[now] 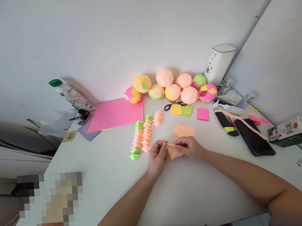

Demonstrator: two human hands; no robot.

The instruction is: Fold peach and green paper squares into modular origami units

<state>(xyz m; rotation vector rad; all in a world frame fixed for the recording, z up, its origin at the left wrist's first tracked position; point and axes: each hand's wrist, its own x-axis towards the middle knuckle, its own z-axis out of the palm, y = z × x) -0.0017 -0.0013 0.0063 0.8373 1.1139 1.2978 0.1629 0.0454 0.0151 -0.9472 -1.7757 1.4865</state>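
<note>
A peach paper square [174, 151], partly folded and pointing toward me, is pinched between both hands above the table. My left hand [157, 155] grips its left corner with thumb and fingers. On the other side, my right hand [191, 147] presses the paper's right edge. Just beyond the hands lies a fanned stack of peach paper sheets [184, 130]. Left of them, folded peach paper units [146, 134] and green paper units [134, 156] stand in overlapping rows. The fingers hide part of the fold.
Several paper balls [189, 95] are piled against the wall. Scissors [168, 107], yellow sheets [176, 110] and pink sheets [202, 114] lie before them. A pink board [117, 112] and bottle [73, 96] are at left; a cutter [226, 122], phone [254, 136] and carton [293, 130] at right.
</note>
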